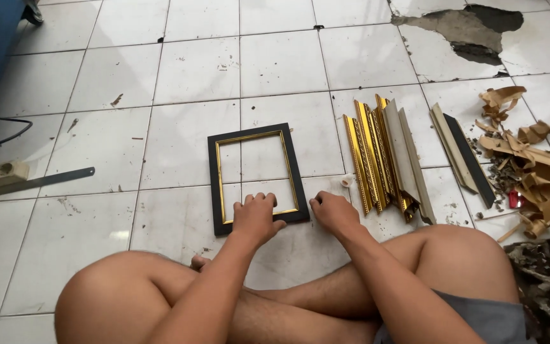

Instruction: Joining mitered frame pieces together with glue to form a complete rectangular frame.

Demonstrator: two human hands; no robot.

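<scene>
Head view: a black picture frame with a gold inner edge point(256, 178) lies flat on the white tiled floor point(103, 146), empty, the tiles showing through its opening. The left hand point(257, 216) rests fingers-down on the frame's near rail, its grip spread flat, clamped on nothing. The right hand point(333, 211) touches the frame's near right corner, fingers curled; whether they pinch it I cannot tell. The frame looks light and stiff, yet probably weak at its mitred corners, so holding mid-rail with both hands seems safest. Gold moulding strips point(377, 159) lie just to the right, and a hacksaw blade point(39, 181) well to the left.
</scene>
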